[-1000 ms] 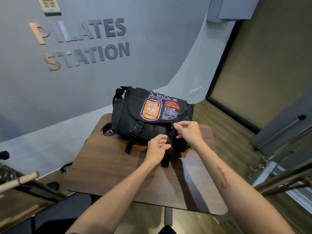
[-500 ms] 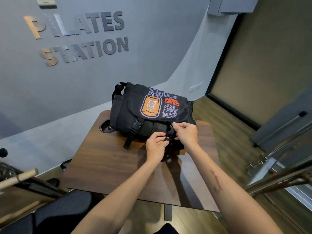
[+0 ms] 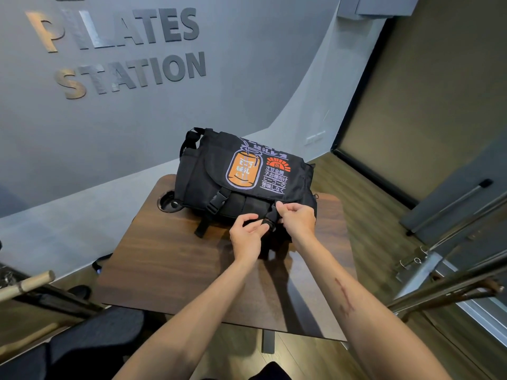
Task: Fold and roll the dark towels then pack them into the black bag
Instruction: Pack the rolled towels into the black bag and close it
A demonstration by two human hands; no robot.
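Observation:
A black messenger bag [image 3: 214, 171] with an orange can print on its flap stands at the far side of a dark wooden table [image 3: 164, 259]. Its flap is down and the left buckle [image 3: 216, 200] is clipped. At the right buckle [image 3: 267, 222], my left hand [image 3: 247, 234] pinches the lower half from the left. My right hand [image 3: 297, 216] grips the flap strap and the upper half from the right. No towels are in sight.
A round cup hole [image 3: 168, 204] sits in the table's far left corner. A dark chair [image 3: 82, 341] is at the lower left, with wooden poles [image 3: 26, 285] beside it. Metal bars [image 3: 452, 283] cross the right side. A grey wall with lettering stands behind.
Both hands stayed on the right buckle, drawing closer together and lower against the bag front. The head camera shifted slightly.

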